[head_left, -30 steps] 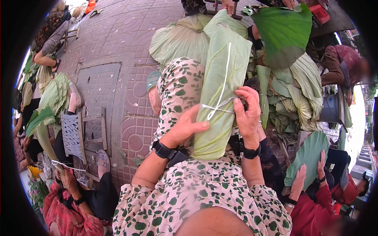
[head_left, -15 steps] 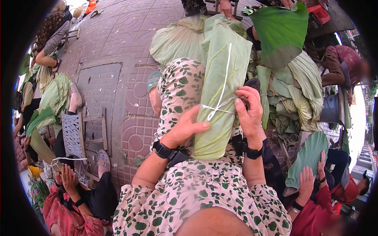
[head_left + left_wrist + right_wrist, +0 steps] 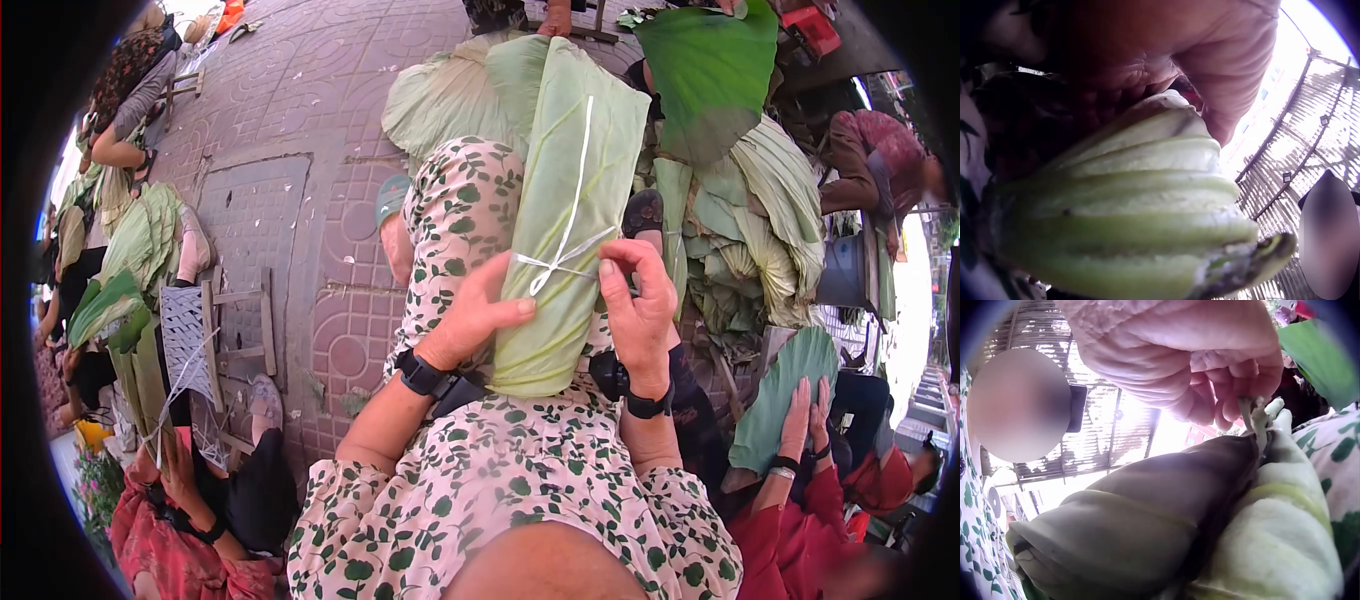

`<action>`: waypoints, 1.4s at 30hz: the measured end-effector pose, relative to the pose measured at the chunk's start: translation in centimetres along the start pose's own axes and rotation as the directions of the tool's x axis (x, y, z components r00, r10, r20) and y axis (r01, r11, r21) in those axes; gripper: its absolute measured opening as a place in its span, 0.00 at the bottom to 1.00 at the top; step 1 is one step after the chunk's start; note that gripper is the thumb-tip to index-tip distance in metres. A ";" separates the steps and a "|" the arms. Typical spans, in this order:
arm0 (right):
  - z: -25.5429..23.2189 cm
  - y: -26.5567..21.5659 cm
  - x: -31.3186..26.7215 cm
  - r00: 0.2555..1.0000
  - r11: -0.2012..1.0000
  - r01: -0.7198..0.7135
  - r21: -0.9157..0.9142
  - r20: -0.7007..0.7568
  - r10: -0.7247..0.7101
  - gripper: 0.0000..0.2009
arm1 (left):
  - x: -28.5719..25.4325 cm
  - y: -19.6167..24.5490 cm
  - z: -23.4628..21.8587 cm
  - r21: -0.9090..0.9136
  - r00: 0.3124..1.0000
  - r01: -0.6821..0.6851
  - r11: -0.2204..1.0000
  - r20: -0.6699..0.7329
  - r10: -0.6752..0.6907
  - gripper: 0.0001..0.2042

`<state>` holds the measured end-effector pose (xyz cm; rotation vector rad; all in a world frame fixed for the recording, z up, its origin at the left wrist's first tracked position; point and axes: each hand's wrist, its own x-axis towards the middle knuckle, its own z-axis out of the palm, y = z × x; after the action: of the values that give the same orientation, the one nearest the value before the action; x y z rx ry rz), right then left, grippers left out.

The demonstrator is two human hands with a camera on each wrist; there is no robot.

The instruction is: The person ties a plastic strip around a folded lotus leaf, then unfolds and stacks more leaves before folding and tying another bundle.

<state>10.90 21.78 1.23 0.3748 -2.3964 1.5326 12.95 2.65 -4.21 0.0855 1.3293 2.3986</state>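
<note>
A long folded bundle of pale green leaves (image 3: 600,140) lies lengthwise on the person's lap, tied round with thin white string (image 3: 575,200). The string crosses in a small loop near the bundle's lower half, and one strand runs up its length. My left hand (image 3: 468,315) grips the bundle's left edge, thumb on top, the other fingers hidden beneath. At the right edge my right hand (image 3: 642,312) pinches the string between thumb and fingers; the right wrist view shows the pinched string (image 3: 1260,428) at the fold. Ridged leaf layers (image 3: 1116,194) fill the left wrist view.
Leaf piles lie ahead (image 3: 450,100) and to the right (image 3: 770,220), where a tied bundle (image 3: 672,230) stands alongside. A woven stool (image 3: 188,340) is at left. Other people sit around, one handling a flat leaf (image 3: 785,390), another a stringed bundle.
My right hand has moved slightly right and down, its fingers drawn in on the string, and a strand now slants up towards it. My left hand keeps its grip.
</note>
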 end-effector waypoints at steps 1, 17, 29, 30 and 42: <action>0.0 -0.3 -0.1 0.997 0.999 -0.014 -0.047 0.076 0.017 0.08 | 0.0 0.1 0.0 0.019 1.000 0.002 1.000 -0.001 -0.002 0.32; -0.2 -0.8 2.4 0.917 0.959 0.181 -0.220 0.389 -0.085 0.06 | -0.4 0.3 0.3 0.089 1.000 0.007 0.996 -0.013 -0.006 0.30; 0.0 0.5 2.2 0.984 0.974 0.157 -0.161 0.107 -0.141 0.06 | 0.0 0.9 1.0 0.067 1.000 -0.018 0.998 0.025 0.016 0.34; 0.0 0.5 2.2 0.989 0.982 0.124 -0.145 0.102 -0.110 0.06 | 0.0 0.9 0.9 0.066 1.000 -0.021 0.998 0.023 0.019 0.34; -0.7 -0.5 1.5 0.966 0.988 0.152 -0.036 0.217 -0.141 0.05 | 0.0 0.5 0.3 0.018 0.997 -0.004 1.000 0.071 0.003 0.32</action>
<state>9.77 22.14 2.48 0.7227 -2.4967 1.4256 12.87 2.67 -3.66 0.1761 1.3198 2.3641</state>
